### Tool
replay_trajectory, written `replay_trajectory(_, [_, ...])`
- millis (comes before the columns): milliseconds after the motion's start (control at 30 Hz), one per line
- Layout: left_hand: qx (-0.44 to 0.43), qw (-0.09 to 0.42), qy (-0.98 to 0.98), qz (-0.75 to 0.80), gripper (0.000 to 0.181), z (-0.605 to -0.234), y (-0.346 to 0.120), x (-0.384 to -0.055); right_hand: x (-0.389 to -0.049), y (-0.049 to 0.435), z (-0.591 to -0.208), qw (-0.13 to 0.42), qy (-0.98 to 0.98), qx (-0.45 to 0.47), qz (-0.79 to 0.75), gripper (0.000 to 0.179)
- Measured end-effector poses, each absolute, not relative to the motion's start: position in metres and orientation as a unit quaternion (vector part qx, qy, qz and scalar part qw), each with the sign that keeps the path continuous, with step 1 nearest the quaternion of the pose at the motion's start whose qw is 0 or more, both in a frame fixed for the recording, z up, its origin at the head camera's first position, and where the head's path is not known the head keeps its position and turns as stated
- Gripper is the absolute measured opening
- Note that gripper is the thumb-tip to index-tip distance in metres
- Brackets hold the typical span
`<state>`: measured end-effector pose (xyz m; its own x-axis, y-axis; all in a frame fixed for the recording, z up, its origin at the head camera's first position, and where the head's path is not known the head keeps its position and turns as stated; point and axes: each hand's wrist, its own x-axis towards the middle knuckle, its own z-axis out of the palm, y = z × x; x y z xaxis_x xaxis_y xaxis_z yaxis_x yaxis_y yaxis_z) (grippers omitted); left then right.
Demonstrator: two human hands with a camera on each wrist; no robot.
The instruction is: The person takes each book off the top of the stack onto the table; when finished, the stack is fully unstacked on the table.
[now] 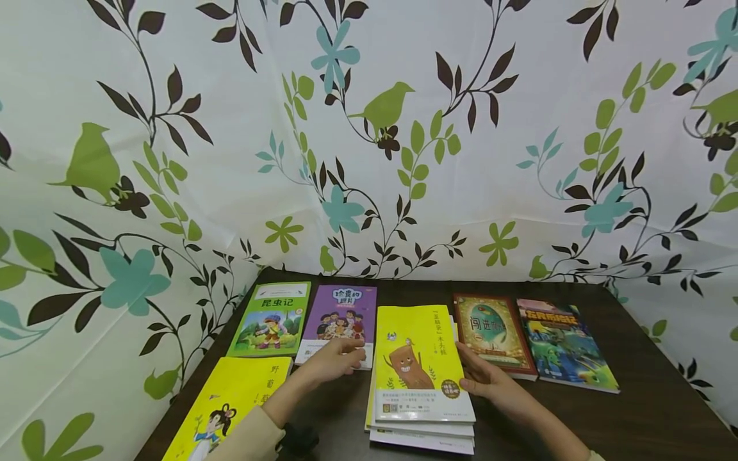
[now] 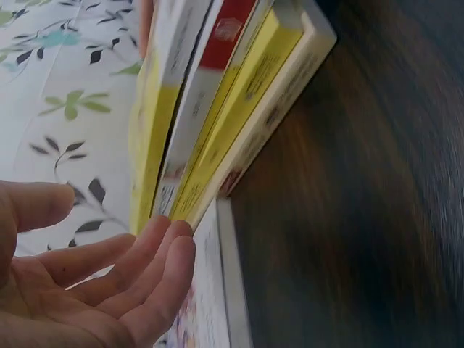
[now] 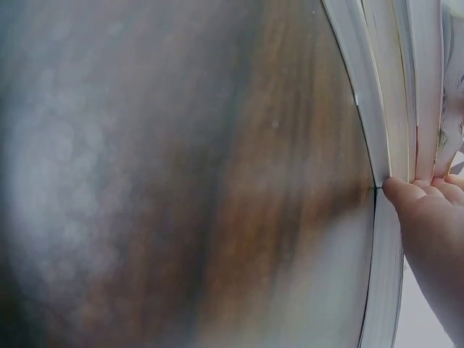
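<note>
A stack of several books stands mid-table, topped by a yellow book (image 1: 412,358) with a tree-stump character. My left hand (image 1: 334,362) is left of the stack, over the lower part of a purple book (image 1: 340,320). In the left wrist view its fingers (image 2: 156,279) are spread and relaxed, close to the spines (image 2: 217,109); whether they touch is unclear. From the other side, my right hand (image 1: 490,384) rests its fingers against the stack's right edge. The right wrist view has those fingertips (image 3: 417,190) against the page edges (image 3: 391,94), holding no single book.
A green book (image 1: 271,320) lies at back left, and another yellow book (image 1: 230,403) in front of it. Right of the stack are a red-bordered book (image 1: 496,333) and a blue-green book (image 1: 567,346). A patterned cloth (image 1: 403,192) hangs behind the dark table (image 1: 651,397).
</note>
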<state>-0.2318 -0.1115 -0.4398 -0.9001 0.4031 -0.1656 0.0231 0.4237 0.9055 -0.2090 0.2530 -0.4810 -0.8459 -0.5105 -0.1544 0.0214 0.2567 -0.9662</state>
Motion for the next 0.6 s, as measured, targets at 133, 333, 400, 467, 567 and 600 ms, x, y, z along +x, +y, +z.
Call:
replay_trajectory(133, [0.137, 0.18, 0.821, 0.525, 0.05, -0.445, -0.101, -0.232, -0.21, 0.253, -0.483, 0.227, 0.758, -0.164, -0.59, 0.078])
replay_trajectory(333, [0.136, 0.178, 0.831, 0.509, 0.047, -0.448, -0.089, -0.231, -0.211, 0.254, -0.486, 0.228, 0.754, -0.163, -0.594, 0.077])
replay_trajectory(400, [0.133, 0.171, 0.838, 0.501, 0.047, -0.45, -0.086, -0.231, -0.211, 0.254, -0.486, 0.229, 0.753, -0.162, -0.595, 0.077])
replay_trajectory(467, [0.134, 0.161, 0.843, 0.495, 0.045, -0.452, -0.083, -0.231, -0.21, 0.254, -0.486, 0.228, 0.756, -0.16, -0.593, 0.078])
replay_trajectory(567, [0.141, 0.143, 0.849, 0.489, 0.039, -0.455, -0.08, -0.231, -0.209, 0.253, -0.485, 0.227, 0.76, -0.155, -0.588, 0.079])
replay_trajectory(600, [0.142, 0.139, 0.851, 0.487, 0.035, -0.455, -0.078, -0.231, -0.209, 0.253, -0.484, 0.229, 0.761, -0.155, -0.588, 0.079])
